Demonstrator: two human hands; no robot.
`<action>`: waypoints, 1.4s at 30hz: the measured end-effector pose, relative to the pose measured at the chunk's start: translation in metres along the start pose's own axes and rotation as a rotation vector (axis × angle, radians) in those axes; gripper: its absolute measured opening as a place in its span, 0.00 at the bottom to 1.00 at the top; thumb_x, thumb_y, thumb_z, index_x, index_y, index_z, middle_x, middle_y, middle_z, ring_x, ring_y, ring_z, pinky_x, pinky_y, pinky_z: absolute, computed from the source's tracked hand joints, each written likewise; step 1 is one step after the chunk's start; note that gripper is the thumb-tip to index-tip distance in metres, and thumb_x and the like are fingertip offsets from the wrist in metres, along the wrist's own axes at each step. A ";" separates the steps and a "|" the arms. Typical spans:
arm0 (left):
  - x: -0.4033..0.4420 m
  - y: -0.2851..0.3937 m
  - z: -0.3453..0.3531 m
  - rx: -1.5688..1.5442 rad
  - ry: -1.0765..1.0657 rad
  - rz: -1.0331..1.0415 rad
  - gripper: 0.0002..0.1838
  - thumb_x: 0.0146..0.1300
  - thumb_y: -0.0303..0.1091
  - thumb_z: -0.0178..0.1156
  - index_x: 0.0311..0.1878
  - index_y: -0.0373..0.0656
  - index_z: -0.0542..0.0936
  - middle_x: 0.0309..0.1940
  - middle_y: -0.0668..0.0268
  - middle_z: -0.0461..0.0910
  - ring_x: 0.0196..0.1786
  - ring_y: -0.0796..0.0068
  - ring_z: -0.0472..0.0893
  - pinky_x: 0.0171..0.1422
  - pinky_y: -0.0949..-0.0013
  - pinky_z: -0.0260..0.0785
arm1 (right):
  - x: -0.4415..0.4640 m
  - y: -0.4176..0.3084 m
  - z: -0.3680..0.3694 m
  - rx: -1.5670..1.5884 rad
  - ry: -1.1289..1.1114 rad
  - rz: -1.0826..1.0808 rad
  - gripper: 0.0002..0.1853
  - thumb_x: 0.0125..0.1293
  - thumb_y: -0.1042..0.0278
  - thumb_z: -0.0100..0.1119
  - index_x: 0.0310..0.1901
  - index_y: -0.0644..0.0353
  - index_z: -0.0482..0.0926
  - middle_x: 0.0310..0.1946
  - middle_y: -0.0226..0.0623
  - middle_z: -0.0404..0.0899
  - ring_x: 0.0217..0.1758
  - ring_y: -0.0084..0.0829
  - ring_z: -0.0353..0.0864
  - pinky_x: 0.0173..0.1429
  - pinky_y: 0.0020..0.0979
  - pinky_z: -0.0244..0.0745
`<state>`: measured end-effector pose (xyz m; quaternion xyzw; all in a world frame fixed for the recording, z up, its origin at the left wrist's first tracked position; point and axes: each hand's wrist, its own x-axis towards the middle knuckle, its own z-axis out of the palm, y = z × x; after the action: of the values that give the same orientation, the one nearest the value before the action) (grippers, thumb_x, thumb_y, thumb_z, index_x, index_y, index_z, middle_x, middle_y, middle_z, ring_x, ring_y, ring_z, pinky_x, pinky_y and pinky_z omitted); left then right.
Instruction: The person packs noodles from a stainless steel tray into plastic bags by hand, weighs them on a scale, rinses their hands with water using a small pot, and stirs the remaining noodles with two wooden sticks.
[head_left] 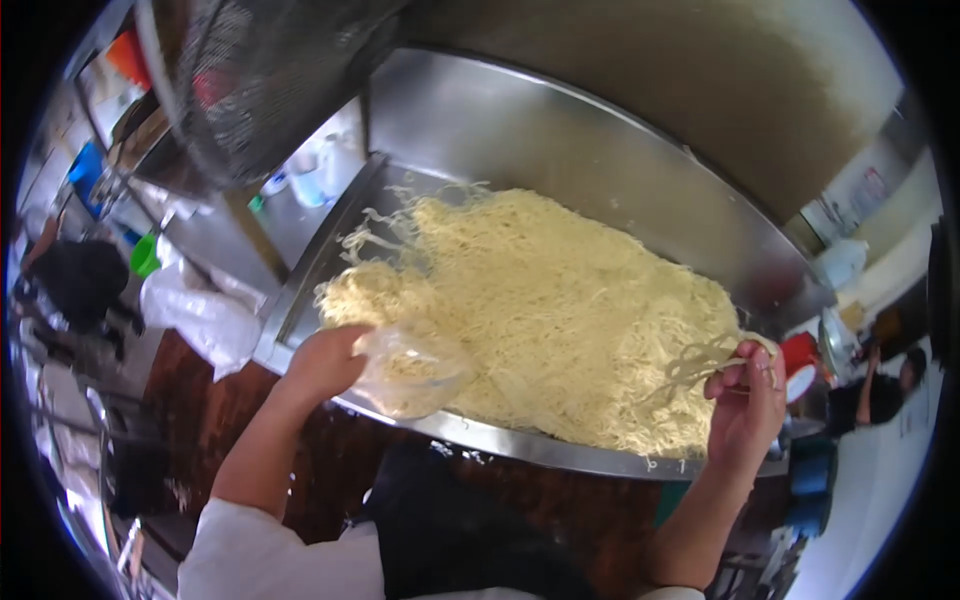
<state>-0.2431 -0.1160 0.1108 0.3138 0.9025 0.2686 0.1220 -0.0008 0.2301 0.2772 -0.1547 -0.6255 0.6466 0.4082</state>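
Note:
A large heap of pale yellow noodles (570, 310) lies in a wide metal tray (480, 437). At the tray's front left, my left hand (335, 362) is closed on the edge of a clear plastic bag (410, 375), which has noodles in or behind it. Over the right end of the heap, my right hand (748, 395) holds a few loose noodle strands (700, 362) between thumb and fingers, with the palm turned up. The strands hang toward the left from the fingertips.
A mesh basket (260, 80) hangs at the upper left. White sacks (205, 310) and a green container (145, 256) are at the left. A red container (800, 352) stands beyond the tray's right end. Other people (75, 280) are at both sides.

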 end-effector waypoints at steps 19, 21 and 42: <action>0.064 0.179 -0.016 -1.806 -0.145 0.077 0.10 0.75 0.40 0.43 0.37 0.49 0.68 0.13 0.77 0.57 0.09 0.87 0.53 0.08 0.79 0.46 | -0.096 -0.040 -0.099 0.446 0.431 0.214 0.17 0.70 0.50 0.52 0.28 0.53 0.72 0.21 0.25 0.68 0.19 0.23 0.65 0.25 0.27 0.63; 0.066 0.202 -0.011 -1.854 -0.214 0.008 0.10 0.76 0.39 0.42 0.40 0.48 0.68 0.14 0.77 0.57 0.09 0.87 0.53 0.08 0.79 0.48 | -0.112 -0.040 -0.109 0.448 0.487 0.213 0.15 0.69 0.52 0.55 0.31 0.53 0.73 0.24 0.25 0.69 0.21 0.21 0.65 0.25 0.28 0.65; 0.074 0.392 0.091 -1.399 -0.254 0.237 0.08 0.75 0.34 0.44 0.42 0.44 0.72 0.15 0.79 0.52 0.15 0.90 0.52 0.15 0.80 0.48 | -0.282 -0.130 -0.386 0.349 0.859 0.007 0.14 0.69 0.55 0.53 0.33 0.57 0.74 0.20 0.30 0.73 0.15 0.21 0.69 0.19 0.25 0.66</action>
<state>-0.0688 0.2263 0.2523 0.2869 0.4579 0.7566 0.3682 0.4912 0.2749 0.2458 -0.3397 -0.2810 0.6210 0.6481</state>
